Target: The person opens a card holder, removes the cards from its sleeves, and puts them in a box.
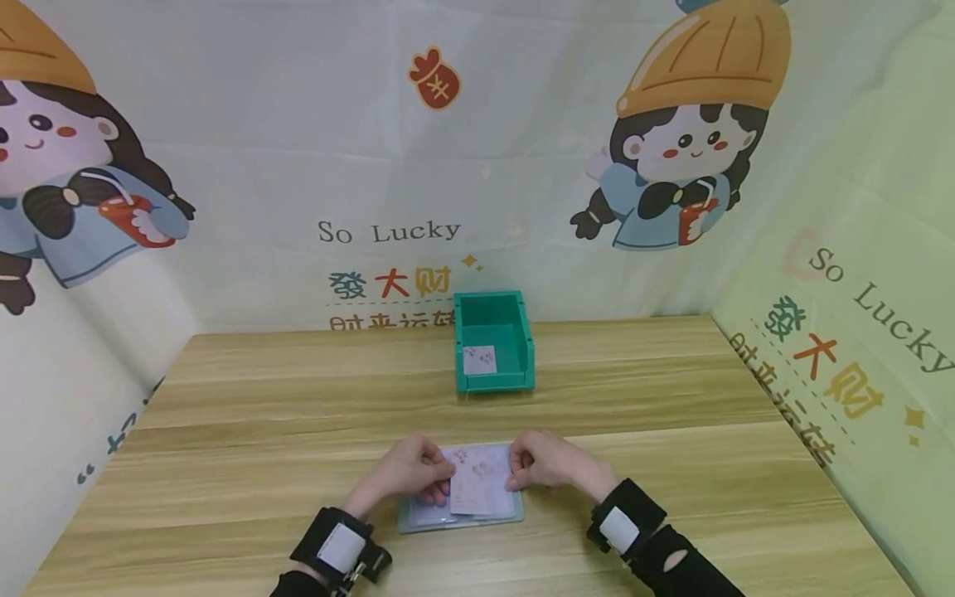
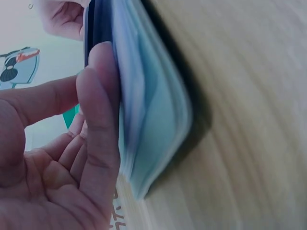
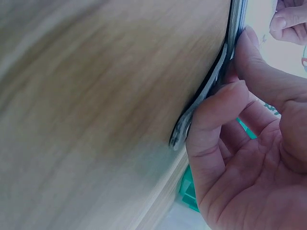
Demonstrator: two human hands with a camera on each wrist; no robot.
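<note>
A pale pink printed card (image 1: 482,482) lies over a light blue-green booklet (image 1: 498,521) with clear plastic sleeves, flat on the table. My left hand (image 1: 414,468) pinches the card at its left edge; in the left wrist view, the thumb and fingertips meet beside the booklet's layered pages (image 2: 132,91). At the opposite side, my right hand (image 1: 548,461) has its thumb and curled fingers on the booklet's right edge, close to the card's edge. The right wrist view shows that booklet edge (image 3: 204,91) between thumb and fingers. How deep the card sits in a sleeve is hidden.
Behind the booklet stands a green plastic bin (image 1: 495,383) with a similar printed card (image 1: 480,360) inside. The wooden table (image 1: 298,398) ends at a printed cloth backdrop (image 1: 388,182), which also hangs along both sides.
</note>
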